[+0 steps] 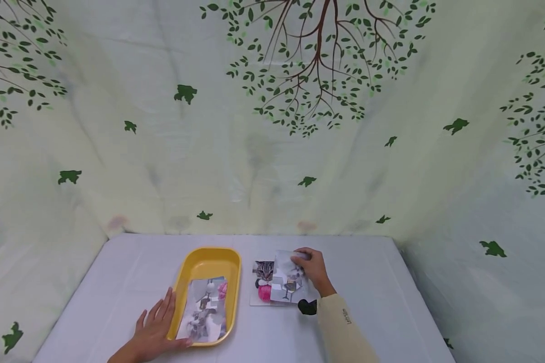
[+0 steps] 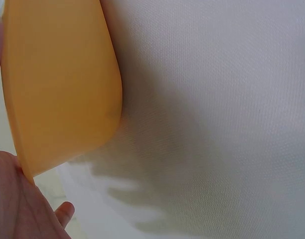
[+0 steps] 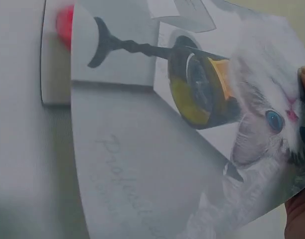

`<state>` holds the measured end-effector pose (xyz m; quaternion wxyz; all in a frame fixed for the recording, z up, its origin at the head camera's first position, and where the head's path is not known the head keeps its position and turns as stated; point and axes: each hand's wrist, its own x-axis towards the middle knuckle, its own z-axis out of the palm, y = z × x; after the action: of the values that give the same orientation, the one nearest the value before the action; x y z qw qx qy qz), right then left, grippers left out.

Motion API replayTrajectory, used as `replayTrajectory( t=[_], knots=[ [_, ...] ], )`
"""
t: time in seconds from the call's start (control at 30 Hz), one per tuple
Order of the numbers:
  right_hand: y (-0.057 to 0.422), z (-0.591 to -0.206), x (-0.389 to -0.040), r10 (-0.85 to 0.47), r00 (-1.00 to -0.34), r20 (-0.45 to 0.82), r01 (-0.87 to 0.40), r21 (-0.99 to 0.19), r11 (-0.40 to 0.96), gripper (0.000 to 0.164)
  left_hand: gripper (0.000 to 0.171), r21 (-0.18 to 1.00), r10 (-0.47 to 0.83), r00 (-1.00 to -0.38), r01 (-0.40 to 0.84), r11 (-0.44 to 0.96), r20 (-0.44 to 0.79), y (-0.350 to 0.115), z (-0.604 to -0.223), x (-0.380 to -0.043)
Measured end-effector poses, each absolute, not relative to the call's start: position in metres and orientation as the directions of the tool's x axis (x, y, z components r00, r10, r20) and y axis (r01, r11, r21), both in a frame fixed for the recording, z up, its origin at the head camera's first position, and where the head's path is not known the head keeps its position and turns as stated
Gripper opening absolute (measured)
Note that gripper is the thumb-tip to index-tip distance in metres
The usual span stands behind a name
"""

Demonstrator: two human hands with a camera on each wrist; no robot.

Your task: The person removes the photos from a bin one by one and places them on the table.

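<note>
My right hand pinches the upper right edge of a printed picture sheet. A white kitten and a stemmed glass show on that sheet in the right wrist view. It overlaps a second picture, which has a tabby cat and a pink ball and lies on the table. To the left, my left hand rests along the left rim of a yellow tray, its fingers extended and its thumb at the front rim. Inside the tray lie printed picture sheets, overlapping one another. The left wrist view shows the tray's outer wall.
A white cloth covers the table. Pale curtain walls with printed branches and leaves stand behind and at both sides. A small black object sits by the right sleeve's cuff.
</note>
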<state>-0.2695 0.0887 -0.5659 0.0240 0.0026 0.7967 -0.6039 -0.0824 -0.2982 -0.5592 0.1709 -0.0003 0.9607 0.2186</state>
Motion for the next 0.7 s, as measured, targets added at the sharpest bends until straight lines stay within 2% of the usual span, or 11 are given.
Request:
replayTrajectory(
  t=[0.17,0.43,0.7],
  knots=[
    [0.111,-0.579,-0.279,0.013,-0.997,-0.070,0.071,-0.951,0.301,0.022,0.132,0.404,0.079,-0.949,-0.054,0.913,-0.306,-0.299,-0.560,-0.082],
    [0.123,-0.604,-0.284,0.024,-0.988,-0.150,0.145,-0.889,0.433,0.015,0.133,0.400,0.073,-0.944,-0.066,0.914,-0.321,-0.298,-0.561,-0.081],
    [0.119,-0.611,-0.285,0.008,-0.997,-0.081,0.074,-0.856,0.512,0.013,0.132,0.397,0.060,-0.936,-0.089,0.914,-0.348,-0.297,-0.557,-0.083]
  ],
)
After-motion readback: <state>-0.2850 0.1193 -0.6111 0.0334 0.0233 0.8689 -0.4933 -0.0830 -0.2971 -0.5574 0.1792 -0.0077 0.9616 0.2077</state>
